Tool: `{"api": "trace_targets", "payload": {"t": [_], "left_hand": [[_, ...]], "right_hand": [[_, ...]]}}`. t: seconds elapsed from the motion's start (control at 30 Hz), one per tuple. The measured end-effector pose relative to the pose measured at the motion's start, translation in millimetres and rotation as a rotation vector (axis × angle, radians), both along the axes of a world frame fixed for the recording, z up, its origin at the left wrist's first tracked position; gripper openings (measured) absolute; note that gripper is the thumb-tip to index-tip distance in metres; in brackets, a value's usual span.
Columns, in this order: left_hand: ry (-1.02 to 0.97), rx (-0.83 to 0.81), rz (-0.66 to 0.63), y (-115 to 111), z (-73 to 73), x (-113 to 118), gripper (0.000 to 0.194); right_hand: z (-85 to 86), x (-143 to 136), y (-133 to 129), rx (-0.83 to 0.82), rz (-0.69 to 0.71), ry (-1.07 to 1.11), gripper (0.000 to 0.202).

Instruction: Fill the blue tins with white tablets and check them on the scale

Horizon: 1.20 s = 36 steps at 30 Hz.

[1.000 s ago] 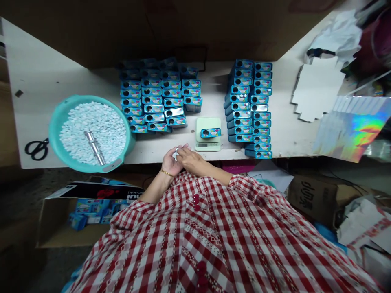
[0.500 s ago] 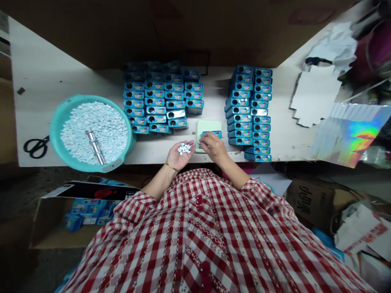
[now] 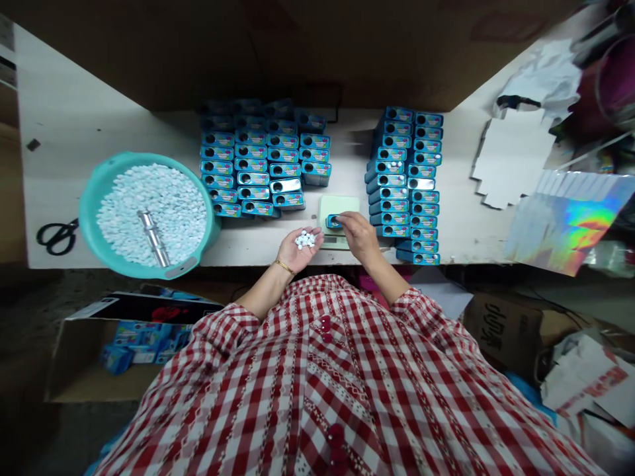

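Palm up, my left hand [image 3: 296, 253] cups several small white pieces [image 3: 306, 239] just left of a pale green scale [image 3: 339, 203]. A blue tin [image 3: 332, 221] sits on the scale. My right hand [image 3: 358, 235] is over the tin's right end, thumb and fingertips pinched together near its opening; whatever they hold is too small to make out. A teal basin [image 3: 92, 218] of white pieces, with a metal cylinder [image 3: 153, 239] lying on them, stands at the left.
Rows of blue tins [image 3: 252, 165] stand left of the scale, and more tins [image 3: 395, 178] stand at its right. Black scissors [image 3: 58, 238] lie by the basin. A large cardboard box [image 3: 297, 53] borders the far side. Flat white card [image 3: 513, 155] and shiny sheets [image 3: 565, 218] are at the right.
My right hand has moved right, from the left end of the tin to its right end, uncovering the tin's opening. My left hand, with the white pieces, has shifted slightly right.
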<state>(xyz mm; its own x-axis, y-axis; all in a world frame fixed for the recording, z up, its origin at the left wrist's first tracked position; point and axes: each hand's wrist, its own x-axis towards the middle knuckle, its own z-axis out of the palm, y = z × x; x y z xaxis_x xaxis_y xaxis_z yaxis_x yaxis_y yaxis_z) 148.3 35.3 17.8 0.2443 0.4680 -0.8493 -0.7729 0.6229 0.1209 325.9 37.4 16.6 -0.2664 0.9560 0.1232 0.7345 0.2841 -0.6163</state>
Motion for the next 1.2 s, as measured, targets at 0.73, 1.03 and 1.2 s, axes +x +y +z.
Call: {"api": "trace_targets", "payload": {"t": [0.73, 1.03, 1.2], "left_hand": [[0.031, -0.042, -0.069, -38, -5.6, -32, 0.032], [0.023, 0.092, -0.04, -1, 9.0, 3, 0.023], [0.048, 0.103, -0.081, 8, 8.9, 8, 0.021]], "right_hand": [[23.3, -87, -36, -0.18, 0.524, -0.31, 0.024], [0.3, -36, -3, -0.006, 0.149, 0.14, 0.013], [-4.4, -6, 11, 0.018, 0.025, 0.113, 0.017]]}}
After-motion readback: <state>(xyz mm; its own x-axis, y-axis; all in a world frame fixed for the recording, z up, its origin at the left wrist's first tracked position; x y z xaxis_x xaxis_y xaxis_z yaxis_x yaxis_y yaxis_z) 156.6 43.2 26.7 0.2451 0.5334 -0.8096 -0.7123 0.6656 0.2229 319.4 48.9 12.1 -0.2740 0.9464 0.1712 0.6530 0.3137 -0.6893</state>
